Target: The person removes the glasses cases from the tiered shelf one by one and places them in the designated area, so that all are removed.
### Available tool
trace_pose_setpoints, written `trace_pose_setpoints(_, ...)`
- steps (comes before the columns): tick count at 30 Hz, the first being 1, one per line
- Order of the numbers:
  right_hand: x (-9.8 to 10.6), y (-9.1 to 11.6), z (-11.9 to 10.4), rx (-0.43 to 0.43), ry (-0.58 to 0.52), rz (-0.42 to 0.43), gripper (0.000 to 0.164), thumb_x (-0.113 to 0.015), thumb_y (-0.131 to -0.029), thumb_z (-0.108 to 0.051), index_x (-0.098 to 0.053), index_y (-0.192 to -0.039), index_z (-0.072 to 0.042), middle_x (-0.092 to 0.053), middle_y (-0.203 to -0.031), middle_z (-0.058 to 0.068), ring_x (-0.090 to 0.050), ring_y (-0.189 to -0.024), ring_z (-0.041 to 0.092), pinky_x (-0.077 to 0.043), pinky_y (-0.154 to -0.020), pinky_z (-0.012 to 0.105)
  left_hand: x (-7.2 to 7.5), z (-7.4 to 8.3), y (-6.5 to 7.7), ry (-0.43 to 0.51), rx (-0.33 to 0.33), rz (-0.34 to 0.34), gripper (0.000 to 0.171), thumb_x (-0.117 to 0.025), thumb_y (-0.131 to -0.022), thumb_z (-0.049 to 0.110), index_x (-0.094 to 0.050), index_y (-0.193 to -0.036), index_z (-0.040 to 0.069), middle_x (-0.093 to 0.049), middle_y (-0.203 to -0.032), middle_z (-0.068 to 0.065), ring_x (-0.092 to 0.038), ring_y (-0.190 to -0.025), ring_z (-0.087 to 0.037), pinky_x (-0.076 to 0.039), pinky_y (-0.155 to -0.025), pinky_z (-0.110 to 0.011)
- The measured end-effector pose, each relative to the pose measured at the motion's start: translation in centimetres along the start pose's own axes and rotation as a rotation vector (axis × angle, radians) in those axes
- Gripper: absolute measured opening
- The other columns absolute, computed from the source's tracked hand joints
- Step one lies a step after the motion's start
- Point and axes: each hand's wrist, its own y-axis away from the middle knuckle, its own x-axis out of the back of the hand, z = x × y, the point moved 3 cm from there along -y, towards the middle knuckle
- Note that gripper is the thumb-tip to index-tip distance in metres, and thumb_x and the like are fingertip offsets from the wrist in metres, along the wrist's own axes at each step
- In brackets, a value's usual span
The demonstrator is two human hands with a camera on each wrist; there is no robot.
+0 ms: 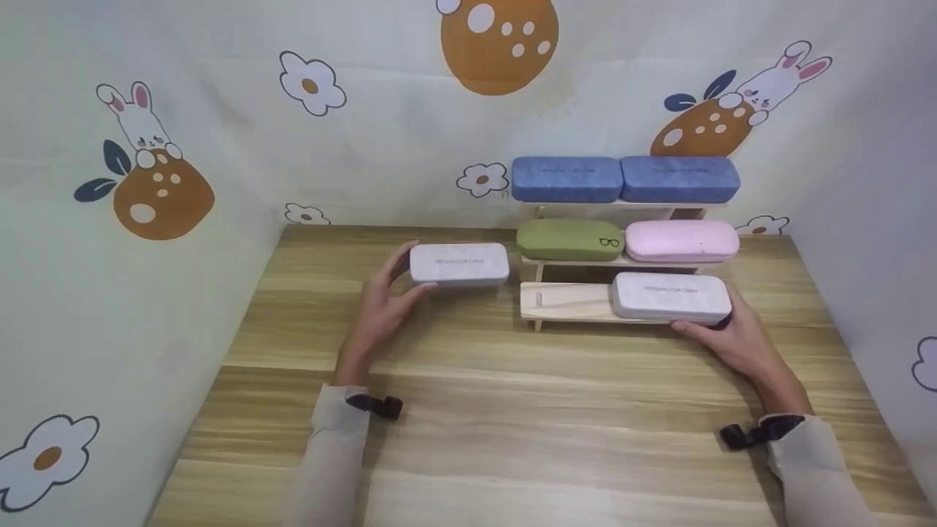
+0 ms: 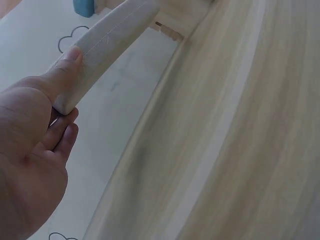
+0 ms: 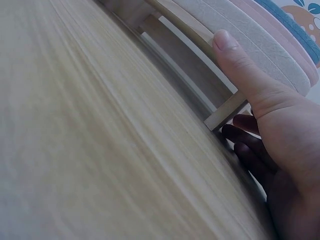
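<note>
Wood table, striped grain, beneath all. Near its far edge, toward the right: stepped rack, three tiers. Two blue cases end to end on top; green case and pink case on the middle tier. Right white case on the right half of the bottom tier, left half bare. Left white case near the rack, beyond its left end, apparently lifted; height above the table not determinable. Left hand: pinching the left end of that case, thumb in front, fingers partly hidden. Right hand: curled about the right end of the other, thumb against the front side.

Advised handling: keep both lids face up and level. Pinch firmly; likely droop at the far end under a one-ended grip. Approach any bare tier from the front, clear of the green case. Steady the right white case against sliding. Lower gently, thumbs off last.
</note>
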Motion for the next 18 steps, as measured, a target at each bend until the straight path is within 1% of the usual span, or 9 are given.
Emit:
trace_pose_setpoints(5,0.0,0.0,-0.1,-0.004,0.003,0.003,0.088,-0.097,-0.084,-0.024,-0.049,-0.156,-0.011,-0.063,-0.146,0.011,-0.047,-0.121,-0.015,-0.032,-0.104,0.000,-0.5,-1.2,-0.8,0.003,0.030,0.007,0.077,-0.087,-0.093,0.021,-0.051,-0.160,0.010,-0.059,-0.160,-0.007,-0.055,-0.150,-0.026,-0.041,-0.132,-0.042)
trace_pose_setpoints(11,0.0,0.0,0.0,-0.012,-0.001,0.004,0.089,-0.096,-0.084,-0.024,-0.048,-0.158,-0.011,-0.062,-0.147,0.011,-0.046,-0.122,-0.015,-0.032,-0.105,0.000,-1.7,-2.5,-2.3,-0.023,0.059,0.011,0.077,-0.086,-0.095,0.027,-0.050,-0.160,0.010,-0.057,-0.161,-0.009,-0.052,-0.153,-0.027,-0.039,-0.133,-0.043)
trace_pose_setpoints(14,0.0,0.0,0.1,-0.008,0.003,0.008,0.089,-0.096,-0.084,-0.023,-0.048,-0.158,-0.011,-0.063,-0.147,0.012,-0.046,-0.122,-0.016,-0.032,-0.105,0.000,-2.4,-3.2,-3.2,-0.008,0.060,0.014,0.076,-0.085,-0.095,0.026,-0.049,-0.160,0.007,-0.056,-0.163,-0.011,-0.051,-0.154,-0.028,-0.039,-0.134,-0.042)
trace_pose_setpoints(18,-0.1,0.0,0.0,0.005,0.006,0.013,0.089,-0.096,-0.083,-0.022,-0.048,-0.157,-0.011,-0.063,-0.145,0.011,-0.047,-0.122,-0.016,-0.032,-0.104,-0.001,-3.2,-4.1,-4.2,0.030,0.079,0.015,0.076,-0.086,-0.095,0.025,-0.050,-0.160,0.009,-0.054,-0.164,-0.011,-0.047,-0.157,-0.027,-0.036,-0.135,-0.040)
